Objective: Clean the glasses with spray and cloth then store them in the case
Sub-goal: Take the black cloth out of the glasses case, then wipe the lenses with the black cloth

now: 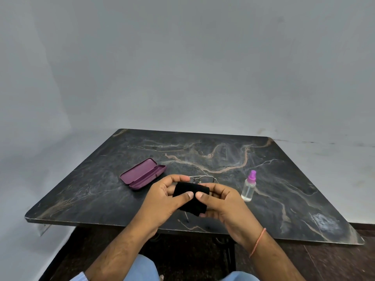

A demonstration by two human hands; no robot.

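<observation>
Head view: both hands meet over the near middle of a dark marbled table (203, 155), and between them is a black cloth (190, 196). The left hand (164, 197) pinches the cloth's left side, thumb on top near the middle and fingers curled over its far edge. The right hand (221, 201) pinches the right side, its thumb tip just beside the left thumb, with the fingers wrapped behind and under the fabric. The cloth hangs folded below the thumbs, above the tabletop.

Just beyond the grip, partly hidden by the fingers and the cloth, the glasses (203, 179) lie on the table; only the thin metal frame top and the nose bridge show. Beyond and to the left of the left hand, a purple case (143, 173) lies open with its lid back and its inside showing. To the right of the right hand, close to its knuckles but apart from them, a clear spray bottle (249, 188) with a pink-purple nozzle stands upright. A thin orange thread (258, 241) circles the right wrist.
</observation>
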